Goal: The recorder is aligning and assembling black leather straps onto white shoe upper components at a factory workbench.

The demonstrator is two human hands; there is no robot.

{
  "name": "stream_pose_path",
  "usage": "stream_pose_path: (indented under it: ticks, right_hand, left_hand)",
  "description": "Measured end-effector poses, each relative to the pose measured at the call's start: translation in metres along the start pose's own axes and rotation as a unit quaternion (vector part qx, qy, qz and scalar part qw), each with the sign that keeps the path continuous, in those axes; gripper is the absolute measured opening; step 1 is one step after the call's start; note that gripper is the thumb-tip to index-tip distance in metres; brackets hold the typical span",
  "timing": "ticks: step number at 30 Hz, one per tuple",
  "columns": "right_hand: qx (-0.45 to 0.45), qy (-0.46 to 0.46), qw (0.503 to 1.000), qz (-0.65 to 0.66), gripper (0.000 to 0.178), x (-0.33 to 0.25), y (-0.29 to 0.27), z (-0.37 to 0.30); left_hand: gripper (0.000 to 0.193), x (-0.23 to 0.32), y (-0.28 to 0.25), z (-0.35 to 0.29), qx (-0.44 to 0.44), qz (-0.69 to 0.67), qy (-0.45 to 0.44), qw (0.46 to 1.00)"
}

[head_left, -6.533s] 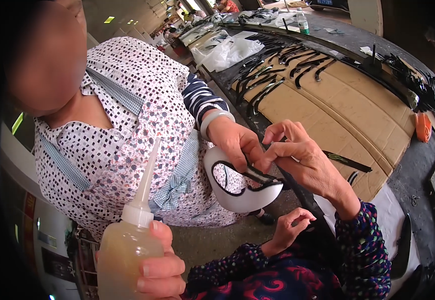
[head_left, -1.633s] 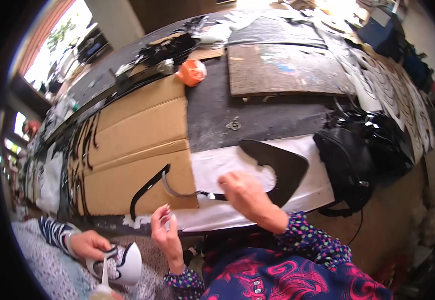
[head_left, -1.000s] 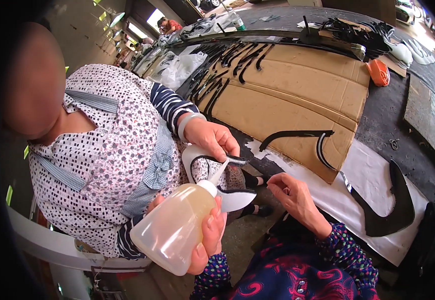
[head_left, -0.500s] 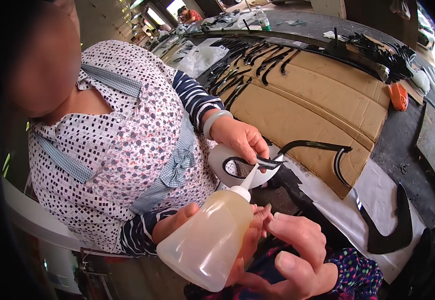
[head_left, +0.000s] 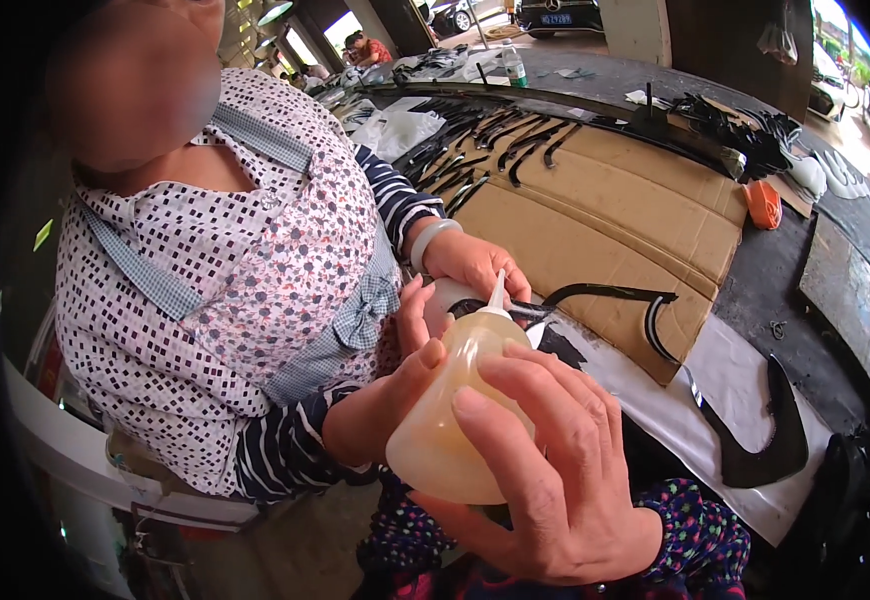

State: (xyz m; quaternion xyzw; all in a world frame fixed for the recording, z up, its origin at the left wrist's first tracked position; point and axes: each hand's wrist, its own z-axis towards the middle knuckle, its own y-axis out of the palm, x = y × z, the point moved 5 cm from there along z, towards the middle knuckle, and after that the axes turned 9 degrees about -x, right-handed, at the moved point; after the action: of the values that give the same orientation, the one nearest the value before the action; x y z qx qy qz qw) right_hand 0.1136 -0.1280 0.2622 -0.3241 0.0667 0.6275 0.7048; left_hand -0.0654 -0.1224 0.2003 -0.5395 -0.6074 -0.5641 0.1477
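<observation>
A translucent squeeze bottle (head_left: 445,450) with pale yellowish liquid and a thin pointed nozzle is held tilted, nozzle up and away from me. My right hand (head_left: 575,470) is closed around its near right side, fingers bent over it. My left hand is hidden; a dark flowered sleeve (head_left: 395,525) shows below the bottle. Across from me, a co-worker's right hand (head_left: 385,390) lies against the bottle's left side, fingers raised. The co-worker's bangled left hand (head_left: 480,268) is over a black curved strip (head_left: 527,310), partly hidden behind the nozzle.
A cardboard sheet (head_left: 605,210) on the dark table carries several black curved strips. To its right lie an orange item (head_left: 762,205) and white paper (head_left: 645,390) with a black curved piece (head_left: 755,465). A plastic bottle (head_left: 513,65) stands farther back.
The squeeze bottle has moved right and tipped more upright. My right hand has closed on it. Its nozzle has left the co-worker's strip, and the co-worker's right fingers have loosened.
</observation>
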Motion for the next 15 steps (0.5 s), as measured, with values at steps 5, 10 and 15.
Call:
stream_pose_path:
  ticks: [5,10,15]
  right_hand:
    - [-0.027,0.014,0.999,-0.031,0.072,0.004,-0.007,-0.018]
    - [0.186,0.038,0.975,-0.115,0.074,0.021,0.008,-0.061]
    - [0.488,0.046,0.867,-0.092,0.047,0.046,0.028,-0.074]
  left_hand:
    - [0.080,-0.006,0.020,0.014,-0.032,-0.091,-0.086,0.992]
    - [0.066,-0.022,0.028,0.017,-0.046,-0.346,-0.218,0.911]
    - [0.053,-0.036,0.061,0.078,-0.050,-0.582,-0.313,0.749]
